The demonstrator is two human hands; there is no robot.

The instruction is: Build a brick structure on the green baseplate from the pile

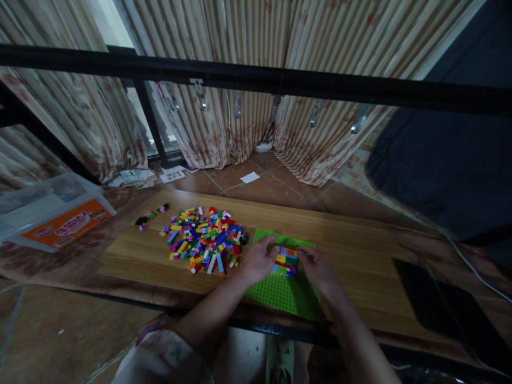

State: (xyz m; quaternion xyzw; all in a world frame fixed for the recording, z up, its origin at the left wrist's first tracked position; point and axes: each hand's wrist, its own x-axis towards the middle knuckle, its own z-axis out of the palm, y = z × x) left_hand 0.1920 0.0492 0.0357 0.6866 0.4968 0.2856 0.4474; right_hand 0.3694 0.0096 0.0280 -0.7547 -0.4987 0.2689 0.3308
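A block of coloured toy bricks (285, 262), with orange, yellow, green, red, blue and purple rows, sits over a green studded baseplate (276, 294). At the block's left side is my left hand (261, 260), its fingers curled against the upper left edge. My right hand (319, 268) holds the opposite side, thumb and fingers bent at the upper right edge. Some fingertips are hidden, and I cannot tell whether the block is fixed to the plate. Left of my left hand spreads a pile of loose toy bricks (208, 240).
The wooden board (360, 256) lies under everything. A clear plastic box with an orange label (68, 224) stands at the left. A few bricks (152, 214) lie apart from the pile. Dark flat panels (444, 304) lie at right. A black rail (240, 74) crosses before curtains.
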